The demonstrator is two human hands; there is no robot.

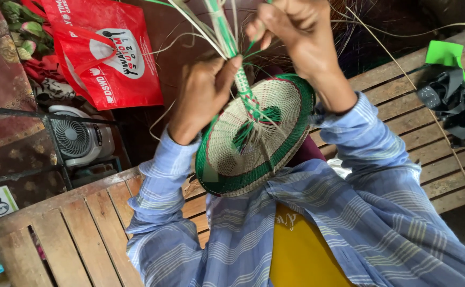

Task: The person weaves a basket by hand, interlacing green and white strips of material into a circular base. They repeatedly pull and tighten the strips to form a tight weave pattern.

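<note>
1. Fingers of your left hand are clamped on the braided handle of the woven fan; your right hand pinches loose strips above it.
2. That fan sits in front of your chest, over the wooden bench.
3. Beyond lie a red bag and a small white fan.

The table is a wooden one made of long slats with narrow gaps between them, and it runs from the lower left to the upper right. On its right part lies a crumpled black cloth, and a bright green piece rests on top of this cloth. Thin pale strips lie across the slats nearby.
</note>
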